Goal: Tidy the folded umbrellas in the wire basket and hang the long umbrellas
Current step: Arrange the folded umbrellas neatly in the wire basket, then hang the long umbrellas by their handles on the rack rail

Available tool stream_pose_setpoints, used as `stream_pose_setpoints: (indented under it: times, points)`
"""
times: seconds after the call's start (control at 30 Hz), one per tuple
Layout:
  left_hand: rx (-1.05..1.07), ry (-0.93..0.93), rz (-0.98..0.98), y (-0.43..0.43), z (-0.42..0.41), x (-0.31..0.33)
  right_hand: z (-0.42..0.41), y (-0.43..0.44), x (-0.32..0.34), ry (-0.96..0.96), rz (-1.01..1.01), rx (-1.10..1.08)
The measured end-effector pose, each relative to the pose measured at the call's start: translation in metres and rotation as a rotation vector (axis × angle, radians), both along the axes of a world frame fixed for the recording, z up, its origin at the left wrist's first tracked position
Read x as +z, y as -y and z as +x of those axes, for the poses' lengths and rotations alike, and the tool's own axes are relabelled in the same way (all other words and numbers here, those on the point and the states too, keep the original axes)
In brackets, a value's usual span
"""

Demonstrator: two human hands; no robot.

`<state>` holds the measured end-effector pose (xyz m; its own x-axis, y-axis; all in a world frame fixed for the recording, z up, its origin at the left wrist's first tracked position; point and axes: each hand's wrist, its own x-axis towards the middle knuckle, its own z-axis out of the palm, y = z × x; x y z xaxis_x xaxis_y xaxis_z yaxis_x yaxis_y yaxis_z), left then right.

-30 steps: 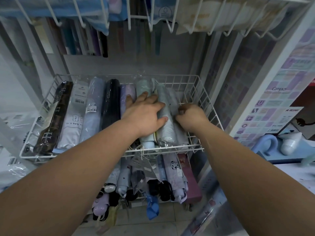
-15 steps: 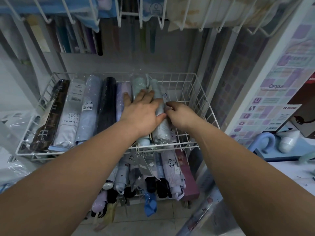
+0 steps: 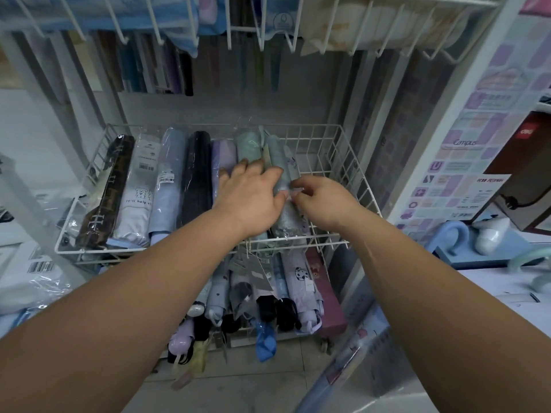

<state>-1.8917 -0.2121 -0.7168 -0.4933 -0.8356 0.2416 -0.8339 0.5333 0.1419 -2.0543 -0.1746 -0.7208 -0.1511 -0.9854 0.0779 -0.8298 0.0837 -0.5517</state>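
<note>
A white wire basket [image 3: 351,171] holds a row of folded umbrellas in clear sleeves: brown patterned [image 3: 104,189], white [image 3: 137,186], pale blue [image 3: 168,180], black [image 3: 196,174], lilac [image 3: 223,153] and two grey-green ones. My left hand [image 3: 250,195] lies flat across the left grey-green umbrella [image 3: 249,144], its thumb against the right grey-green umbrella [image 3: 280,210]. My right hand [image 3: 322,201] pinches the plastic sleeve of that right umbrella at its side. The basket's right part holds no umbrellas.
A lower shelf carries several more folded umbrellas [image 3: 298,281] and a maroon box [image 3: 325,293]. Wire hooks [image 3: 262,34] with hanging goods run overhead. Curved long-umbrella handles [image 3: 456,234] lie on the blue surface at right. Wrapped packages [image 3: 29,281] sit at left.
My right hand has lifted off the right grey-green umbrella and slid back to pinch its sleeve. My left hand has stayed pressed on the umbrellas. The camera has tilted slightly.
</note>
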Motion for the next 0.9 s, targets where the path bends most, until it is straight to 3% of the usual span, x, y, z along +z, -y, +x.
stream_pose_setpoints:
  times: [0.27, 0.57, 0.9]
  points:
    - [-0.068, -0.217, -0.025, -0.027, -0.012, 0.01, -0.014, -0.032, 0.018, -0.104, -0.144, -0.11]
    - [-0.384, -0.39, 0.079, -0.084, -0.076, -0.026, -0.058, -0.109, -0.006, -0.188, -0.281, -0.348]
    - [-0.478, -0.269, 0.241, -0.122, -0.14, -0.085, -0.137, -0.158, -0.086, -0.076, -0.05, -0.549]
